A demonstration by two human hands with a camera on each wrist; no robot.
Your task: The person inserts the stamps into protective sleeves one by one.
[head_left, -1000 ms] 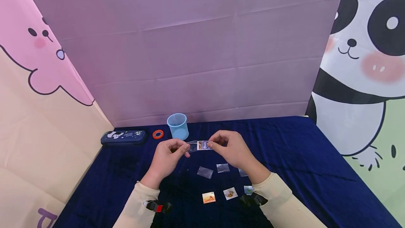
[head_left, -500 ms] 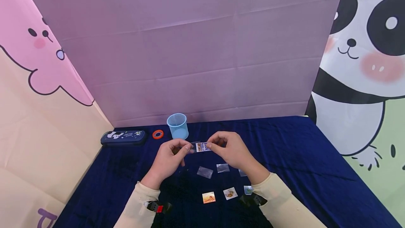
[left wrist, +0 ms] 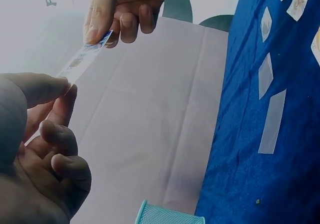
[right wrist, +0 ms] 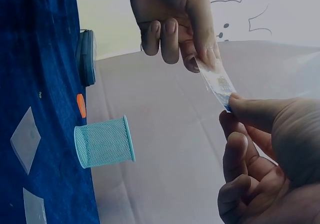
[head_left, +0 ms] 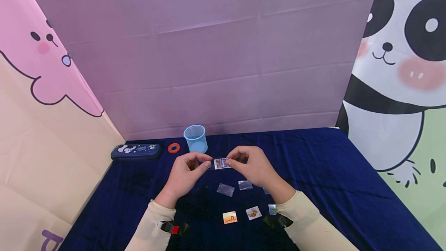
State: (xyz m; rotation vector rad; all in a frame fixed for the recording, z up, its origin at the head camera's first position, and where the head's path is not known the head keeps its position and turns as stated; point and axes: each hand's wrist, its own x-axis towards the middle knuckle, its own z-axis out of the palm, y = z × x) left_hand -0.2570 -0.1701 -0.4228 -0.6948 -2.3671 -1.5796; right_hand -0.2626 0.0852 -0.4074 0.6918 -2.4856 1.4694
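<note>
Held up over the table, a small printed picture card (head_left: 221,163) spans the gap between my two hands. My left hand (head_left: 184,175) pinches the end of a clear plastic sleeve (right wrist: 206,73) between thumb and forefinger. From the other side, my right hand (head_left: 253,165) pinches the card's blue-edged end with thumb and fingertips. The card overlaps the sleeve in the right wrist view, and only a narrow clear strip shows beside my left fingertips. How deep the card sits in the sleeve I cannot tell.
Clear sleeves (head_left: 225,189) lie beyond a row of picture cards (head_left: 230,217) on the dark blue cloth (head_left: 139,200). At the back stand a light blue mesh cup (head_left: 196,139), an orange tape roll (head_left: 174,148) and a navy pencil case (head_left: 136,150).
The card and my right hand have shifted slightly left and down toward my left hand. The clear stretch of sleeve between card and left fingers has become much shorter.
</note>
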